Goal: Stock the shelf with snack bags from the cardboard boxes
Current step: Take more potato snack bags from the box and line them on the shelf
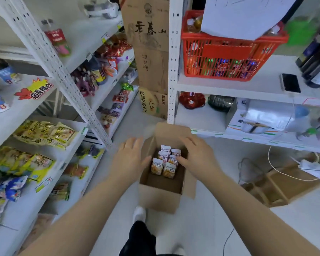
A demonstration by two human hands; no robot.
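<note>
Hands flank small white-and-orange snack bags (164, 162) standing upright inside an open brown cardboard box (161, 202) on the floor beside the white metal shelf (63, 74). Left hand (131, 159) and right hand (198, 156) have their fingers (135, 143) spread and loose.

Print on the snack bags (164, 163) inside the cardboard box (161, 200) was too small to read. The left hand (129, 157) covered the box's left wall; contact between its thumb and the bags could not be determined. The right hand (198, 156) hid the right wall's upper edge. Both forearms ran off the bottom edge. A white sheet (248, 15), cut by the top edge, masked part of the red basket (229, 50), whose contents were blurred. The dark bottles (318, 58) were cut off at the right edge.
</note>
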